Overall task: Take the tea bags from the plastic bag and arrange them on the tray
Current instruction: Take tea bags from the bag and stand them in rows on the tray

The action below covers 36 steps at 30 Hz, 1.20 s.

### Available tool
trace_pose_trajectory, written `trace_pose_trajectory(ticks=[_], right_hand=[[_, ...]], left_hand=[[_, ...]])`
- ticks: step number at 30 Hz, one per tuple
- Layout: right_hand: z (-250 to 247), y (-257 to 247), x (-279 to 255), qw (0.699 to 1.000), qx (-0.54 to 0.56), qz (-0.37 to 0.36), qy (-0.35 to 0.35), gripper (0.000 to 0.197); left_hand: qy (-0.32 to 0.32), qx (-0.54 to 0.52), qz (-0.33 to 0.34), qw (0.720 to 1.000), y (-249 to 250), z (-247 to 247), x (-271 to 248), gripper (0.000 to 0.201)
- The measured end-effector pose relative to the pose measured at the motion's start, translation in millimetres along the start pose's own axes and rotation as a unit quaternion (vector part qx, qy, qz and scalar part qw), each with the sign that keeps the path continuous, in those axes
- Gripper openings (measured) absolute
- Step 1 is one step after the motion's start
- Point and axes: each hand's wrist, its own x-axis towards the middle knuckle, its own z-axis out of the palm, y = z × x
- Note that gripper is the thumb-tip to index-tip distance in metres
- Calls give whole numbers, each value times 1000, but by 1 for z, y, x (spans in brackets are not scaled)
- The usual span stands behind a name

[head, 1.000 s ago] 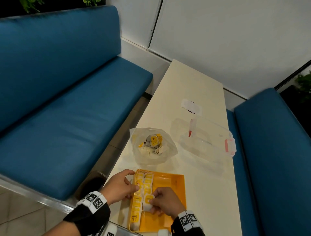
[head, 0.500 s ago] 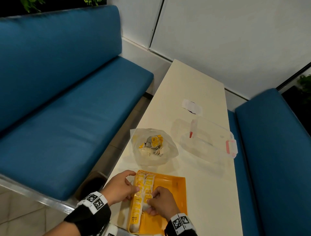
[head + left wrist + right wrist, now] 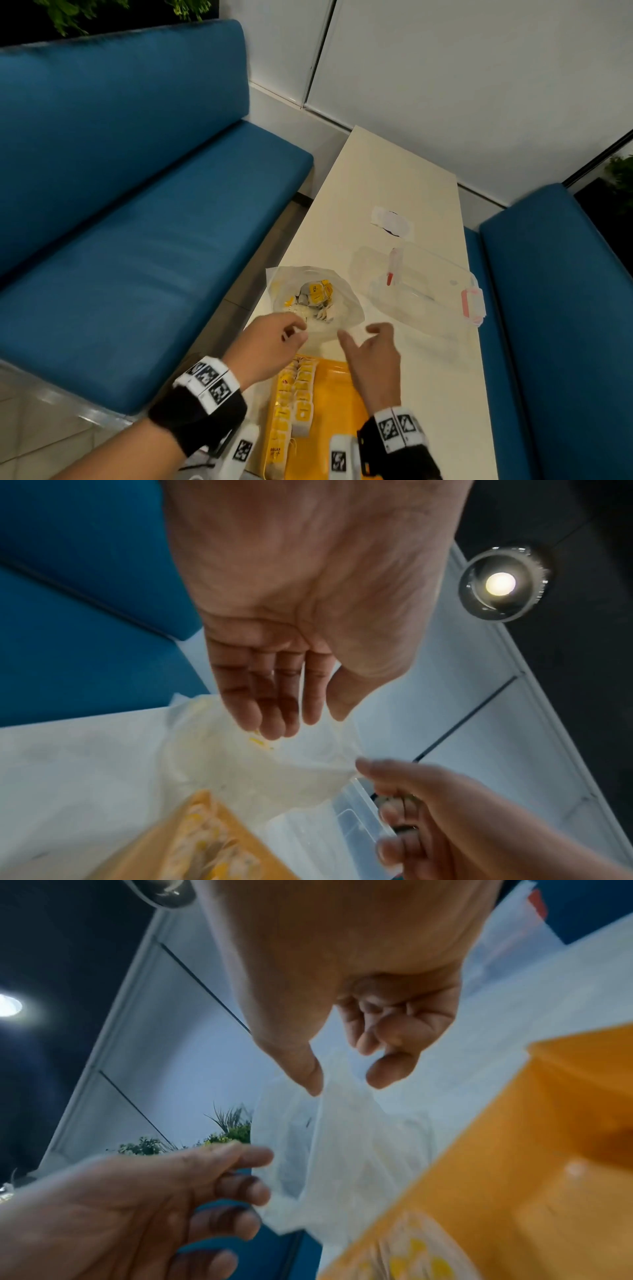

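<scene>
Nearest, the orange tray [image 3: 339, 411] sits at the close end of the counter [image 3: 387, 178]. The tea bags [image 3: 301, 394] already laid out fill the tray's left side, and its right side is bare.

Over the tray's far edge, both hands are at the plastic bag [image 3: 342, 308], which lies just beyond the tray. The left hand [image 3: 270, 346] has a loose grip, with its fingers lightly curled at the bag's near rim. I can't see it holding anything. The right hand [image 3: 373, 359] has an open grip, thumb and forefinger spread, with the thumb tip against the film.

Risks, as I judge them:
- The film is thin and slack, so a pull on one rim could drag the whole bag toward the tray and push the rows out of line.
- Tags and strings in the heap [image 3: 317, 294] look tangled, so lifting one could bring out several.
- A wrist passing low over the tray could brush the laid bags.

Counts:
- One tray, holding two rows of tea bags. There are roughly a dozen; blur prevents an exact count.
- One plastic bag, holding a small heap of several tea bags, too jumbled to count.
- One clear lidded box [image 3: 421, 287] with pink latches, beyond the tray to its right.
- One white slip [image 3: 392, 222], farther beyond the tray.
- Two blue seats [image 3: 137, 205], one on each side of the tray.
</scene>
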Motion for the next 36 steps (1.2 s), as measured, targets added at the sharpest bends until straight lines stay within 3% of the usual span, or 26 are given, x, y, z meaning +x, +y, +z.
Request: trace_pose_trajectory(ticks=[3, 6, 10, 14, 16, 18, 20, 23, 25, 30, 36], right_hand=[[3, -15, 26, 1000, -2, -27, 1, 50], [12, -23, 38, 997, -29, -70, -4, 5], [14, -34, 35, 994, 18, -109, -1, 10], [21, -38, 31, 991, 2, -127, -32, 9], [21, -37, 32, 990, 1, -134, -38, 8], [19, -38, 31, 989, -12, -138, -42, 9], [16, -39, 30, 988, -32, -149, -40, 9], [14, -40, 29, 985, -48, -157, -43, 11], [15, -40, 27, 984, -53, -160, -49, 12], [17, -38, 24, 985, -51, -155, -56, 10], [20, -40, 23, 984, -49, -158, -66, 11]], left_hand=[[-23, 13, 31, 999, 11, 7, 31, 28], [-23, 37, -15, 999, 7, 2, 54, 44], [39, 39, -58, 997, 6, -17, 67, 32], [-39, 94, -49, 994, 15, -14, 82, 16], [-86, 153, -43, 984, 21, -9, 95, 17], [-133, 237, -58, 961, 5, 3, 121, 28], [-137, 292, -75, 944, -35, 22, 160, 56], [-132, 332, -87, 930, -26, 1, 141, 92], [-140, 345, -100, 923, -5, -14, 122, 98], [-130, 371, -106, 913, 13, -21, 122, 78], [-147, 425, -84, 889, -7, -15, 124, 58]])
